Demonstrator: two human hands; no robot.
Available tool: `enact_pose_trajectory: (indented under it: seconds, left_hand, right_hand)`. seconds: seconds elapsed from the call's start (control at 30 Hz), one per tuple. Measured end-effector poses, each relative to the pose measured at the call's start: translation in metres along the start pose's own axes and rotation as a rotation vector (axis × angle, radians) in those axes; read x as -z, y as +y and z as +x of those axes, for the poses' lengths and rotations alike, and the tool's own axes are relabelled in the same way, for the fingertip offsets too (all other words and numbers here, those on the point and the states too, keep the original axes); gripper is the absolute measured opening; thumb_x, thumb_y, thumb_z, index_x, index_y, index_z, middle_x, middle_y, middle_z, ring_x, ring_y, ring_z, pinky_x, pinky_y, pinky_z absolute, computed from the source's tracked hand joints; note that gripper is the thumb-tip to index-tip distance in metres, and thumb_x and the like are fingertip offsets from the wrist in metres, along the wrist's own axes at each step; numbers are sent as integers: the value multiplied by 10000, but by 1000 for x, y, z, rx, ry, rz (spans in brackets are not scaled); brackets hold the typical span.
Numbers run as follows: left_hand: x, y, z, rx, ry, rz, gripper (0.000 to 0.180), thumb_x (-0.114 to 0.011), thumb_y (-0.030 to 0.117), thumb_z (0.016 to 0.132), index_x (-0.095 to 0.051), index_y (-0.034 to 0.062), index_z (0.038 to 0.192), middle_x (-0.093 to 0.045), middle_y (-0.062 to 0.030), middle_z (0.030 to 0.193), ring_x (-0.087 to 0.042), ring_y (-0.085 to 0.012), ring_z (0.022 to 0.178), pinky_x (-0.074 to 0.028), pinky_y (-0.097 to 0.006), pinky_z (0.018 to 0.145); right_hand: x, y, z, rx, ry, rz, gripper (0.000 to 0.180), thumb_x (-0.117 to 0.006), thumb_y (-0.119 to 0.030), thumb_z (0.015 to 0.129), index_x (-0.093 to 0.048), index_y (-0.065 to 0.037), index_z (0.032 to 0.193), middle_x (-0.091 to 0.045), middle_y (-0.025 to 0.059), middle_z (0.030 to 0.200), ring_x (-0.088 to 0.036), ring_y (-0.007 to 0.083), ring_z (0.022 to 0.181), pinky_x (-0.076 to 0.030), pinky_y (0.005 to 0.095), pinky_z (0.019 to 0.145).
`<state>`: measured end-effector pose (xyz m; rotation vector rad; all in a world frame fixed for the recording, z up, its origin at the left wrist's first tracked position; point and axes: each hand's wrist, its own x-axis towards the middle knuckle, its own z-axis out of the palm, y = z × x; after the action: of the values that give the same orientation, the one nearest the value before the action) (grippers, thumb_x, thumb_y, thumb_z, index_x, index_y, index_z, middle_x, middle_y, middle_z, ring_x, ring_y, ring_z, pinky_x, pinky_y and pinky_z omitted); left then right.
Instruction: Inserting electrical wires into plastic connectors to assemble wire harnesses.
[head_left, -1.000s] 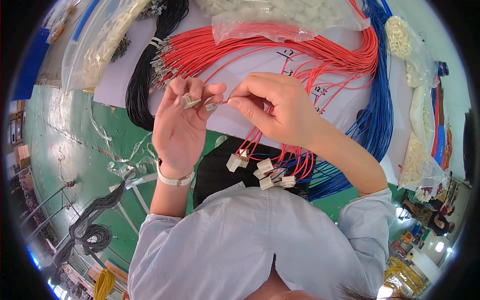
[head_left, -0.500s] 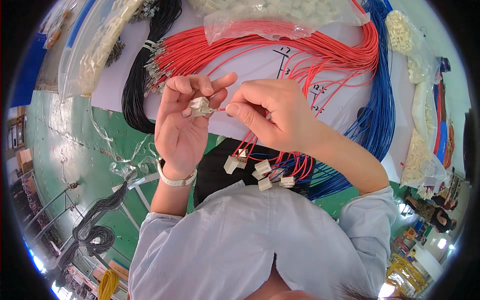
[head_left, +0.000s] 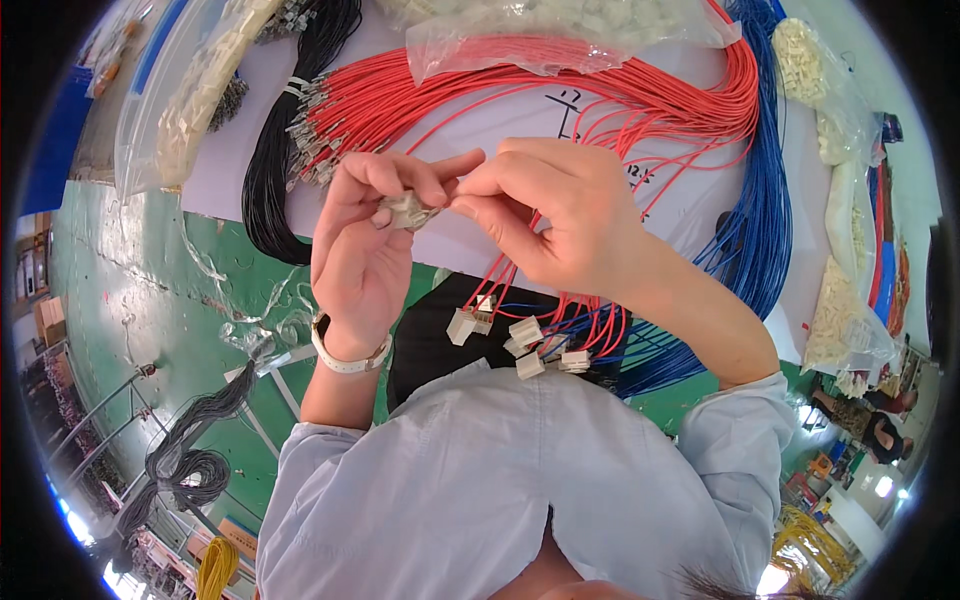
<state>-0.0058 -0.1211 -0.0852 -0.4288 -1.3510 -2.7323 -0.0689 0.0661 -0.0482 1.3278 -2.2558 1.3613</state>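
Note:
My left hand (head_left: 355, 255), at the table's near edge, grips a small off-white connector housing (head_left: 408, 212) between thumb and fingers. Close against its right side is my right hand (head_left: 570, 215), thumb and forefinger pinched on the end of a thin wire, mostly hidden by the fingers. That wire showed red a moment ago. Below the hands, several white connectors (head_left: 462, 326) hang over my lap on red and blue wires. Behind the hands, a thick bundle of red wires (head_left: 660, 92) with metal terminals at its left end lies across the table.
Black wires (head_left: 272, 180) lie tied at the left, blue wires (head_left: 770, 200) run down the right. Clear bags of white connectors (head_left: 570, 25) sit at the back and on the right (head_left: 800, 65). Grey wire bundles (head_left: 190, 475) hang at lower left. People (head_left: 880, 435) are far right.
My right fingers have moved up against the connector, and the short red stretch between the hands is now covered. The connector has turned slightly in my left hand.

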Motion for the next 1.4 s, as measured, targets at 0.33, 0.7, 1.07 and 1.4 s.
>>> enact_pose_trajectory:
  seconds: [0.33,0.7,1.07,1.4]
  left_hand:
    - [-26,-1,1,85,219,36,378,-318,17,854,-440,-59,1204,-513,-296,1332,-526,-383,1264,-390,-456,1094]
    - [-48,-6,5,74,187,163,458,-316,70,920,-388,-89,1344,-498,-253,1376,-501,-369,1309,-386,-432,1091]
    - [-59,-7,-13,515,-99,182,333,-548,207,999,-512,-58,1196,-650,-132,998,-638,-112,788,-547,-218,638]
    - [-119,-45,-39,803,-165,221,462,-665,-31,879,-400,-8,1256,-615,-151,1120,-663,-143,912,-564,-231,710]
  right_hand:
    - [-11,4,-9,270,143,-291,206,-791,-41,695,-661,-52,853,-511,26,648,-522,168,526,-395,286,430]
    - [-7,5,-10,226,120,-171,182,-790,-35,712,-652,-57,828,-532,38,661,-545,179,545,-415,292,445]
    - [74,-27,-73,119,-64,-314,266,-789,-104,625,-706,-63,874,-636,82,978,-591,278,812,-507,341,655]
    - [103,-67,-149,-196,-85,-333,209,-796,-24,655,-696,-68,834,-626,53,785,-600,206,616,-473,296,507]
